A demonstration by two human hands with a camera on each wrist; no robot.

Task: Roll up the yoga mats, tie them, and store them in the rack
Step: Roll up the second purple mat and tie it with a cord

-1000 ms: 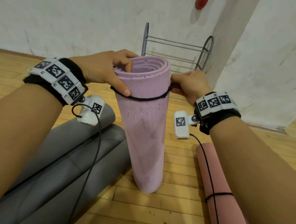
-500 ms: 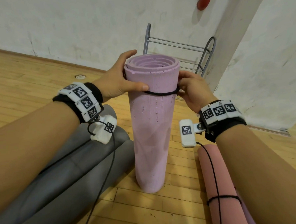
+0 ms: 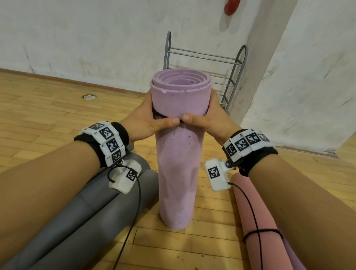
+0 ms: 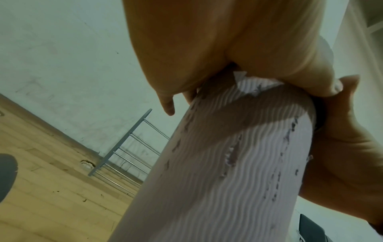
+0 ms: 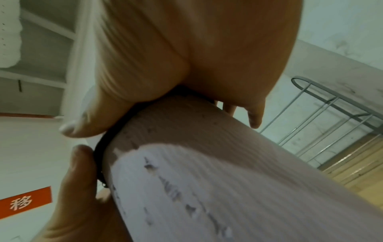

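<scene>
A rolled lilac yoga mat stands upright on the wooden floor, its spiral end facing up. My left hand and right hand wrap round it from either side a little below the top, thumbs nearly meeting at the front. A black elastic band circles the mat under both thumbs; it shows as a dark loop in the right wrist view. In the left wrist view the mat's ribbed surface fills the frame. The grey metal rack stands empty against the wall behind the mat.
Grey rolled mats lie on the floor at the left. A pink rolled mat tied with a black band lies at the right. A white wall corner juts out right of the rack. A red pipe hangs above.
Both hands slid down the mat, taking the black band lower from the rim. The left hand's fingers left the roll's top end; both thumbs have come to the front, almost touching.
</scene>
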